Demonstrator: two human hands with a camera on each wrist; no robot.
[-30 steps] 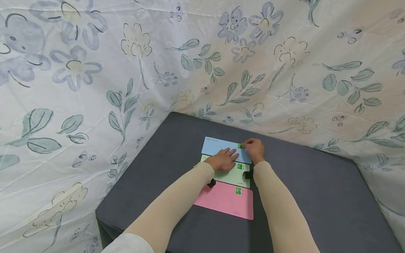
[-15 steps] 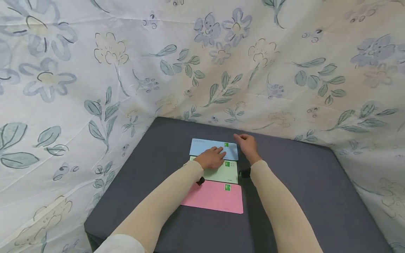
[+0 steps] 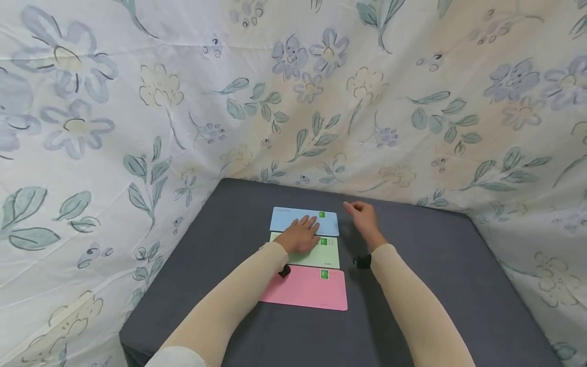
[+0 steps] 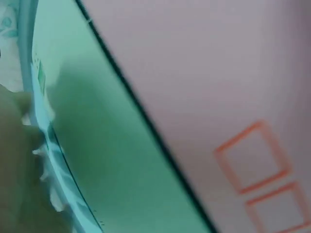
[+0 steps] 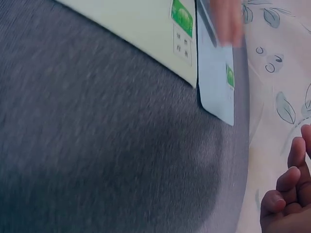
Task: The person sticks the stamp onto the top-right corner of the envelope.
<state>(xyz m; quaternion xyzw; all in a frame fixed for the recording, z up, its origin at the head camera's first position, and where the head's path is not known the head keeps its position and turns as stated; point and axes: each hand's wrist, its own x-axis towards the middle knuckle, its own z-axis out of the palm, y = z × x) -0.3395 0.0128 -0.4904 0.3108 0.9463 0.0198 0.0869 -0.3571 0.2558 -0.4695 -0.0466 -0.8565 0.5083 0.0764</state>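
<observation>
Three envelopes lie in a column on the table: a blue envelope (image 3: 284, 218) farthest, a green envelope (image 3: 327, 259) in the middle, a pink envelope (image 3: 312, 290) nearest. Each bears a green stamp at its upper right, such as the blue one's stamp (image 3: 322, 214). My left hand (image 3: 299, 234) rests flat with fingers spread across the blue and green envelopes. Just right of the blue envelope, my right hand (image 3: 364, 216) hovers with loosely curled fingers. The right wrist view shows that hand (image 5: 291, 199) apart from the envelopes; nothing is visible in it.
A dark grey cloth covers the table (image 3: 422, 265). Floral fabric (image 3: 316, 102) hangs behind and at both sides of it. Black straps, like the right wrist strap (image 3: 362, 262), sit at the wrists. Red printed boxes (image 4: 252, 158) show on the pink envelope.
My right hand has left the stamp on the blue envelope and moved right, off the envelope. The left hand has stayed on the envelopes. The head view has shifted a little.
</observation>
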